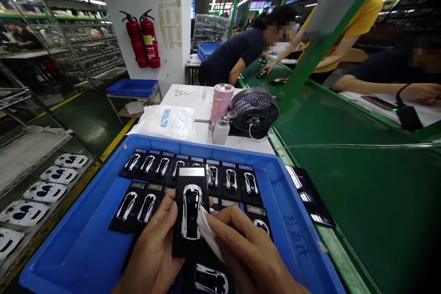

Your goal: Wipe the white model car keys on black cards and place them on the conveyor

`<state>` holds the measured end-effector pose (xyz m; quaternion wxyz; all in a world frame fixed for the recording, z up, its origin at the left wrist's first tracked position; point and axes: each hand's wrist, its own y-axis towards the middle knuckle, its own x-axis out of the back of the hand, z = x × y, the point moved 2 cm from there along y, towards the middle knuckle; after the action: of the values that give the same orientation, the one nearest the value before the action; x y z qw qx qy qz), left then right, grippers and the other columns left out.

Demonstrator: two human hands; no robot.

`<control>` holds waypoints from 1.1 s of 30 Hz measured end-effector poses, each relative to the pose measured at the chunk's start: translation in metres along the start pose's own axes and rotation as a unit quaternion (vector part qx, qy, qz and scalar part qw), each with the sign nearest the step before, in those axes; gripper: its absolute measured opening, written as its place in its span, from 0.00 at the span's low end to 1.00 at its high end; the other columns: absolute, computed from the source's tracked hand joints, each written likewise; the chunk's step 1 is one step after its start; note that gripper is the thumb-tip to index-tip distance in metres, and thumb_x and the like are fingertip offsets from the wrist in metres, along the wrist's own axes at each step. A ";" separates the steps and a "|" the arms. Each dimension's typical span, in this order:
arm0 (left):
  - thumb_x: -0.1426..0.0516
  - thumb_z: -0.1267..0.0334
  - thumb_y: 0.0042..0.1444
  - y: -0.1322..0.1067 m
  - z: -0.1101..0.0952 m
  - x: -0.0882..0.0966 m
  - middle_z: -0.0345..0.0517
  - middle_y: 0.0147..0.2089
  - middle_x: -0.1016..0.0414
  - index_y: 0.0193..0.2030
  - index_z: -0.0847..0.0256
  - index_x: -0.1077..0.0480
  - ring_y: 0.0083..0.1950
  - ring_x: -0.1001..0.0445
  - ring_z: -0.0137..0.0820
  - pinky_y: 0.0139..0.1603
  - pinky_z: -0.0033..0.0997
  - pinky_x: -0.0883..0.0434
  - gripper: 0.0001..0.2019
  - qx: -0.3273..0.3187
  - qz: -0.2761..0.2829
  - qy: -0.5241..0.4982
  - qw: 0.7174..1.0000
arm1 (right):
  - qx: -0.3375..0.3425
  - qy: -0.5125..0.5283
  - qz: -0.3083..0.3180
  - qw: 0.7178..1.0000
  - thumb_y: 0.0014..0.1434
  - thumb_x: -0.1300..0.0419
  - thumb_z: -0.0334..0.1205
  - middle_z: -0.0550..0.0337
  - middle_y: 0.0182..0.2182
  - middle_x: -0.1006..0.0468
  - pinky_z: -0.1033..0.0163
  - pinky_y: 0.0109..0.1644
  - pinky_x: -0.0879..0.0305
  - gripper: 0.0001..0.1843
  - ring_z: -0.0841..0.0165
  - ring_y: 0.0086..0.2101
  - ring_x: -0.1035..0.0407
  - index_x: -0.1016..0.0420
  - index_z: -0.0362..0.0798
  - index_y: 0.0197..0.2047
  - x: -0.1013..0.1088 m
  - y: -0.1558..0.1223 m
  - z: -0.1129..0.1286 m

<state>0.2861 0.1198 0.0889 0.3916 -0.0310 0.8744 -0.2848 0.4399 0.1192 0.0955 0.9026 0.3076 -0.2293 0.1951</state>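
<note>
My left hand (153, 248) grips the left edge of a black carbon-patterned plate with a white-and-black model car (192, 211) mounted on it. The plate is tilted up toward me, over a blue tray (79, 243). In my right hand (248, 248) a white cloth (208, 232) is pinched between thumb and fingers, and it touches the right side of the car. Behind and below, more plates with model cars (129, 204) lie in rows in the tray. Another model car (211, 279) lies sideways under my hands, partly hidden by them.
Beyond the tray stand a small fan (254, 110), a pink tumbler (221, 101), a pump bottle (221, 129) and a white plastic bag (165, 121). A green conveyor belt (372, 193) runs along the right, with people working there. White car shells (44, 191) sit on a rack at left.
</note>
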 end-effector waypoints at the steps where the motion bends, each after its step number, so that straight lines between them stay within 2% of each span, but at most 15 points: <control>1: 0.47 0.63 0.57 0.000 0.000 0.000 0.46 0.44 0.25 0.54 0.54 0.39 0.43 0.25 0.33 0.48 0.36 0.31 0.17 -0.003 0.012 -0.005 1.000 | -0.005 0.031 0.010 0.999 0.60 0.51 0.24 0.54 0.34 0.35 0.65 0.32 0.36 0.22 0.68 0.33 0.37 0.36 0.48 0.55 0.002 0.000 0.002; 3: 0.48 0.64 0.57 0.000 -0.001 0.000 0.45 0.44 0.25 0.52 0.53 0.38 0.43 0.26 0.32 0.49 0.37 0.32 0.15 -0.007 0.031 -0.010 0.999 | -0.023 0.085 0.001 0.996 0.60 0.52 0.24 0.56 0.33 0.35 0.66 0.32 0.36 0.19 0.70 0.32 0.37 0.32 0.50 0.51 0.008 0.001 0.004; 5: 0.48 0.65 0.57 -0.001 -0.002 -0.001 0.44 0.44 0.25 0.51 0.52 0.37 0.43 0.26 0.31 0.50 0.36 0.32 0.15 -0.010 0.031 -0.009 0.999 | -0.056 0.108 -0.038 0.992 0.61 0.52 0.25 0.57 0.33 0.35 0.67 0.31 0.37 0.18 0.70 0.32 0.36 0.30 0.52 0.48 0.015 0.000 0.004; 7: 0.47 0.66 0.56 -0.002 -0.001 -0.001 0.43 0.44 0.25 0.51 0.51 0.36 0.44 0.26 0.31 0.51 0.35 0.33 0.16 -0.015 0.024 -0.005 1.000 | -0.072 0.108 -0.079 0.988 0.62 0.53 0.26 0.57 0.33 0.35 0.67 0.31 0.37 0.19 0.70 0.32 0.36 0.30 0.53 0.49 0.018 -0.001 0.003; 9: 0.45 0.67 0.54 -0.003 -0.001 -0.001 0.42 0.44 0.25 0.52 0.51 0.36 0.45 0.27 0.31 0.53 0.34 0.35 0.18 -0.022 0.025 -0.008 0.999 | -0.055 0.093 -0.090 0.990 0.61 0.53 0.25 0.58 0.32 0.35 0.67 0.30 0.37 0.20 0.70 0.32 0.36 0.31 0.54 0.51 0.016 -0.002 0.002; 15: 0.45 0.71 0.53 -0.008 0.006 -0.003 0.42 0.48 0.26 0.53 0.49 0.36 0.52 0.30 0.33 0.57 0.35 0.39 0.21 -0.032 0.042 0.005 0.999 | 0.011 -0.046 -0.041 0.998 0.58 0.53 0.23 0.54 0.35 0.37 0.66 0.29 0.37 0.23 0.70 0.30 0.38 0.34 0.49 0.54 0.002 -0.002 0.003; 18: 0.44 0.71 0.52 -0.009 0.008 -0.003 0.43 0.52 0.29 0.53 0.49 0.36 0.54 0.33 0.34 0.58 0.35 0.39 0.22 -0.047 0.032 0.016 0.998 | 0.031 -0.144 -0.023 0.989 0.58 0.54 0.24 0.53 0.34 0.36 0.68 0.25 0.40 0.23 0.70 0.27 0.39 0.35 0.47 0.55 -0.001 -0.005 0.004; 20: 0.42 0.70 0.51 -0.009 0.007 -0.002 0.43 0.54 0.30 0.53 0.49 0.37 0.55 0.33 0.34 0.58 0.33 0.39 0.23 -0.050 0.020 0.026 0.998 | 0.031 -0.174 -0.012 0.984 0.59 0.53 0.25 0.53 0.33 0.35 0.68 0.25 0.41 0.22 0.70 0.27 0.39 0.36 0.46 0.56 -0.001 -0.007 0.004; 23: 0.42 0.70 0.51 -0.006 0.004 -0.001 0.42 0.54 0.30 0.55 0.48 0.38 0.55 0.32 0.33 0.57 0.32 0.38 0.24 -0.047 0.007 0.024 0.999 | 0.008 -0.102 -0.001 0.995 0.59 0.52 0.25 0.54 0.33 0.36 0.67 0.27 0.39 0.20 0.70 0.28 0.38 0.34 0.47 0.53 0.006 -0.007 0.004; 26: 0.44 0.68 0.53 -0.003 0.001 -0.001 0.42 0.51 0.27 0.57 0.48 0.40 0.52 0.29 0.32 0.56 0.33 0.36 0.24 -0.033 0.008 -0.001 0.999 | -0.037 0.023 -0.052 0.998 0.61 0.53 0.25 0.56 0.33 0.36 0.67 0.30 0.38 0.19 0.70 0.31 0.37 0.31 0.49 0.50 0.015 -0.005 0.002; 30: 0.44 0.63 0.54 0.003 0.003 0.004 0.46 0.45 0.24 0.55 0.56 0.37 0.48 0.27 0.34 0.52 0.35 0.32 0.20 0.004 -0.033 -0.012 0.999 | -0.108 0.103 -0.094 0.984 0.63 0.52 0.28 0.58 0.33 0.35 0.67 0.30 0.39 0.17 0.70 0.31 0.36 0.30 0.53 0.49 0.016 -0.001 -0.002; 33: 0.44 0.62 0.54 0.007 0.007 0.008 0.52 0.47 0.25 0.51 0.64 0.34 0.50 0.28 0.38 0.50 0.39 0.30 0.18 0.019 -0.036 -0.009 0.999 | -0.103 0.109 -0.099 0.984 0.62 0.51 0.29 0.57 0.33 0.35 0.67 0.30 0.39 0.17 0.69 0.31 0.36 0.30 0.53 0.50 0.010 0.000 -0.003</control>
<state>0.2870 0.1201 0.0763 0.3894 -0.0580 0.8637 -0.3147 0.4493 0.1230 0.0990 0.9640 0.2110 -0.1165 0.1126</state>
